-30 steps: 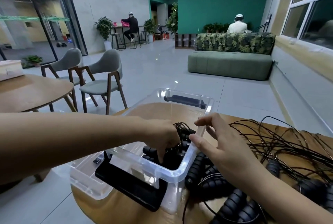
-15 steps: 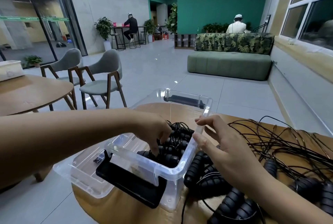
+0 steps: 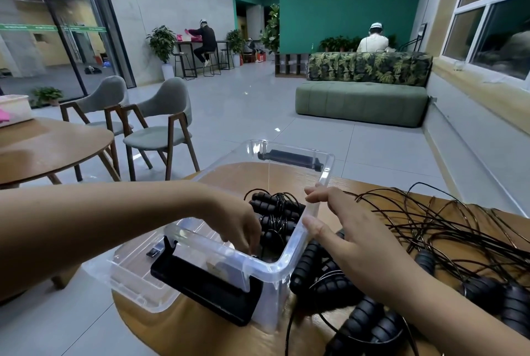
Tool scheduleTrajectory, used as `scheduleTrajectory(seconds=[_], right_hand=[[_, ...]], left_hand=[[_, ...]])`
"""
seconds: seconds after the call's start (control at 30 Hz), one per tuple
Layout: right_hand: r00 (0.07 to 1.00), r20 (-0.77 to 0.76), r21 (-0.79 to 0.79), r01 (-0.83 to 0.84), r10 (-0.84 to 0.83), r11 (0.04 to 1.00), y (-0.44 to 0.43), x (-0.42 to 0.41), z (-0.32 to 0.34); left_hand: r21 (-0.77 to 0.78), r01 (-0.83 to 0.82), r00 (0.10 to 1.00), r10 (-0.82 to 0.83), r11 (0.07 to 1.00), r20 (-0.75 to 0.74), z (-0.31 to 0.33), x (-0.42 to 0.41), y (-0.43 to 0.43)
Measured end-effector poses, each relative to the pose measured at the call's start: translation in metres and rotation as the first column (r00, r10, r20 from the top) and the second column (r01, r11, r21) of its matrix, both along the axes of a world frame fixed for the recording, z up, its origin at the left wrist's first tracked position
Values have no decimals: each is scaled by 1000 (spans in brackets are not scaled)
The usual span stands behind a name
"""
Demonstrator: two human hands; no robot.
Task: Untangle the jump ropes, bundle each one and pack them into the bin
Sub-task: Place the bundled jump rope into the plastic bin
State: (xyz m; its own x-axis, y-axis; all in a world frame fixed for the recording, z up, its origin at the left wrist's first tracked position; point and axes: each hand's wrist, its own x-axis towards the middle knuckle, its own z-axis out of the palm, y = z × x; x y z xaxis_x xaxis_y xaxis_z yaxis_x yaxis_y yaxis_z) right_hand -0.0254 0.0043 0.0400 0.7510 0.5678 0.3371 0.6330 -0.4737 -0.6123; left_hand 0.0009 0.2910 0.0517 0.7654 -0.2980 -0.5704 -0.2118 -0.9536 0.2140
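We see a clear plastic storage bin [image 3: 286, 145] standing on the near left part of a round wooden table [image 3: 183, 324]. A black clip handle [image 3: 206, 289] hangs on its near end and another [image 3: 289, 158] on its far end. A clear plastic lid [image 3: 129, 278] lies flat at the bin's left, jutting past the table edge.

Inside the bin, toward its right wall, sit bundled black jump ropes with ribbed foam grips [image 3: 275, 218], their thin cords wound around them. The left hand [image 3: 238, 226] reaches down into the bin from the left, fingers curled and pointing at the floor of the bin just beside the bundles. We cannot tell whether they grip anything.

The right hand [image 3: 361, 244] rests on the bin's right rim. The thumb and forefinger are spread apart, both touching the rim, and the other fingers are hidden behind the hand.

To the right of the bin a tangle of loose black cords [image 3: 430, 223] sprawls across the table. More black ribbed grips [image 3: 327, 281] lie partly under the right wrist, against the bin's outer wall.

Further left stand a second round wooden table [image 3: 51, 149] and two grey padded chairs [image 3: 160, 126]. A green sofa [image 3: 361, 103] sits far right.
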Motion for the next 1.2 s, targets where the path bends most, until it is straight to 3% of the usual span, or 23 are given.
scheduleTrajectory(seconds=[0.27, 0.53, 0.73, 1.07, 1.2], right_hand=[[1000, -18, -76, -11, 9, 997, 1, -2, 2], [1000, 5, -185, -1, 2, 983, 2, -4, 11], [1000, 26, -206, 14, -9, 978, 3, -4, 11], [997, -61, -76, -52, 48, 996, -5, -7, 10], [997, -74, -45, 6, -9, 999, -31, -13, 14]], left_hand=[[-47, 120, 986, -124, 992, -109, -2, 0, -13], [-52, 13, 955, -28, 999, -295, -4, 3, -17], [-98, -165, 896, 107, 981, -431, 0, 2, -18], [-120, -154, 965, 124, 981, -229, 21, -6, -19], [-193, -166, 986, 161, 967, -41, 45, -14, -23]])
